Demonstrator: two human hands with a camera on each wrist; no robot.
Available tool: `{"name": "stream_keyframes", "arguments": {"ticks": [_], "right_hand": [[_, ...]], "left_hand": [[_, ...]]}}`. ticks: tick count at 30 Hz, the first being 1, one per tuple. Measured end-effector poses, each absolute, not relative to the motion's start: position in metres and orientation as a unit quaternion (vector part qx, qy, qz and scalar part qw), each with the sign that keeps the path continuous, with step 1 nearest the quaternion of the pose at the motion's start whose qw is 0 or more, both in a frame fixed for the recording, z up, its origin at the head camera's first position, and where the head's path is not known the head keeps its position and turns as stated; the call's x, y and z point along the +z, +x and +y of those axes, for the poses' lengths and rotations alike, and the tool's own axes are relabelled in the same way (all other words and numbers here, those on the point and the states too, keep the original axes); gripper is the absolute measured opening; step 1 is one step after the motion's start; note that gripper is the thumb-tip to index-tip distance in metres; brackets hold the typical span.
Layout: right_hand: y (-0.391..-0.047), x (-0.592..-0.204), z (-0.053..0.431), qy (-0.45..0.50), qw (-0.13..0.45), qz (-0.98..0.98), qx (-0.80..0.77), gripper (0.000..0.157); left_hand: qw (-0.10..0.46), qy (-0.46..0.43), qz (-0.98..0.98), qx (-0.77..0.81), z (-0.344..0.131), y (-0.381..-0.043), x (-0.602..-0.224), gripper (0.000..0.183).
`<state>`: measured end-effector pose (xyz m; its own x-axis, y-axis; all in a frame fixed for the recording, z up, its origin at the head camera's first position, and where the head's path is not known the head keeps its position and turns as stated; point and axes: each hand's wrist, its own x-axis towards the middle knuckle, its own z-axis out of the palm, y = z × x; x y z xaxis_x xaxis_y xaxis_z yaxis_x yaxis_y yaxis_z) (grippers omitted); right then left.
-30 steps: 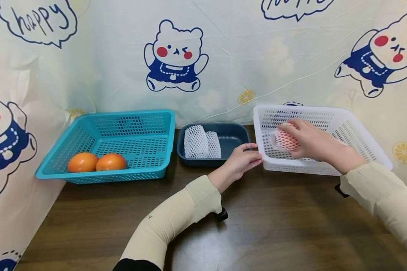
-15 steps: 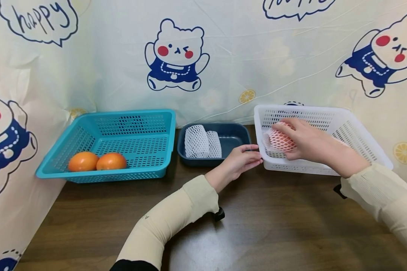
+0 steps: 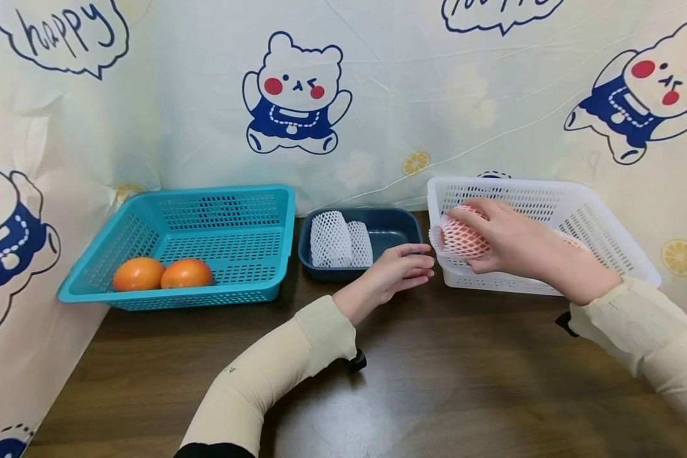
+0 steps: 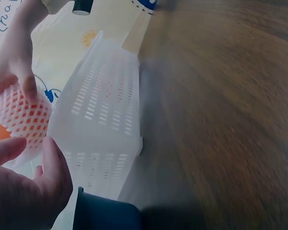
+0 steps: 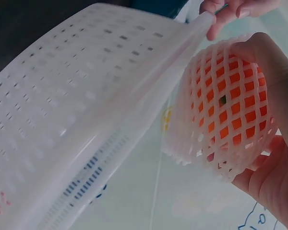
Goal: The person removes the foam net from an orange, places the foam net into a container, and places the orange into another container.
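My right hand (image 3: 512,245) grips an orange in a white foam net (image 3: 462,236) above the left end of the white basket (image 3: 618,235). In the right wrist view, the orange skin shows through the mesh, and the loose end of the foam net (image 5: 180,139) sticks out past the fruit. My left hand (image 3: 395,275), fingers extended and holding nothing, is by the basket's left corner, just short of the netted orange. Part of another netted fruit (image 3: 572,240) shows in the white basket behind my right hand.
A dark blue tray (image 3: 392,238) between the baskets holds two empty-looking white foam nets (image 3: 331,240). At the left, a teal basket (image 3: 229,238) contains two bare oranges (image 3: 186,273). A patterned cloth (image 3: 378,95) hangs behind the brown table (image 3: 435,381).
My right hand has lifted the netted orange up and left, from inside the white basket to its left rim. My left hand has drawn slightly left, off the basket's rim.
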<state>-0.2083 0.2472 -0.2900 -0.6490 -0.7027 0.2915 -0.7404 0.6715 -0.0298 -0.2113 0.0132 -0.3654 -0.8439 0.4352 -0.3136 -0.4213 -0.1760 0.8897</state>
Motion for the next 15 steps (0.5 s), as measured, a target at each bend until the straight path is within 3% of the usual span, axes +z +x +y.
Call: {"name": "stream_keyframes", "arguments": {"ticks": [15], "right_hand": [[-0.192,-0.286,0.221,0.383,0.120,-0.912,0.088,0.085]], "left_hand": [[0.281,0.061,0.622,0.728,-0.029,-0.210,-0.357,0.045]]}}
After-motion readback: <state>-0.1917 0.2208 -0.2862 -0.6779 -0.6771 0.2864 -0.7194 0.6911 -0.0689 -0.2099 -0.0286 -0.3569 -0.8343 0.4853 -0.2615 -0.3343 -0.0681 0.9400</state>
